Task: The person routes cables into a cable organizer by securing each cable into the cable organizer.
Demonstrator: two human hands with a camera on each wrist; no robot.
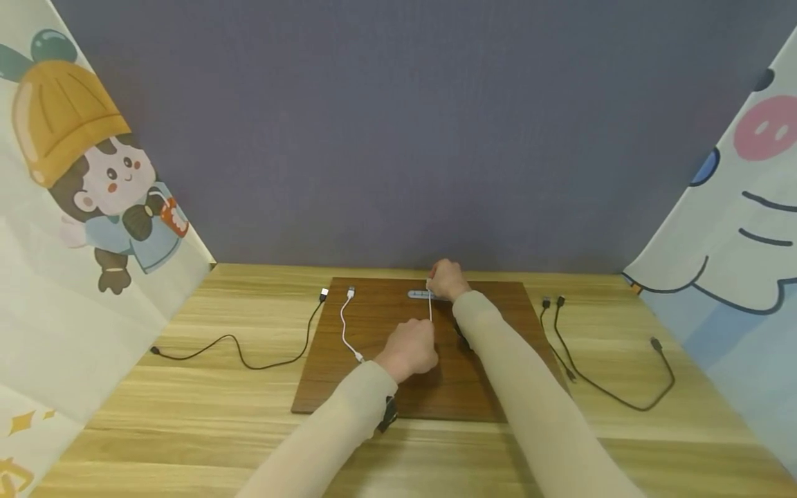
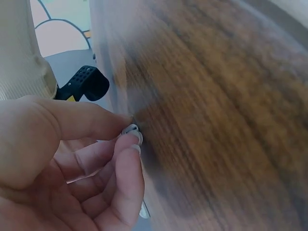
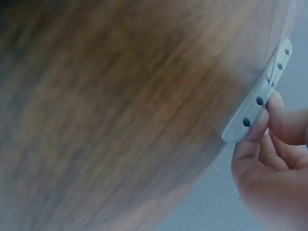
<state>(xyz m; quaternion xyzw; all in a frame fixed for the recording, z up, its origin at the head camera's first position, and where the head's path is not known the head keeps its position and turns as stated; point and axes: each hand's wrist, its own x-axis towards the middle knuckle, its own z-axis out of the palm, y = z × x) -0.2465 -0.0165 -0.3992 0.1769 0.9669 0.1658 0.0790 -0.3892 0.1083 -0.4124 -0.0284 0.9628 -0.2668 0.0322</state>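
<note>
A white cable (image 1: 430, 309) runs taut between my two hands, crossing a grey-white cable holder (image 1: 416, 294) with several slots, near the far edge of a brown wooden board (image 1: 373, 387). My left hand (image 1: 411, 349) pinches the cable's near end; the left wrist view shows a small white and metal piece (image 2: 132, 130) between thumb and fingers. At the far side of the holder, my right hand (image 1: 448, 280) pinches the cable's other part. In the right wrist view its thumb and forefinger (image 3: 261, 124) are right at the holder's middle slot, hiding the cable's end.
Another short white cable (image 1: 344, 325) lies on the board's left side. A black cable (image 1: 239, 353) lies on the table to the left, and two dark cables (image 1: 613, 395) lie to the right. A grey panel (image 1: 398, 138) rises behind the table.
</note>
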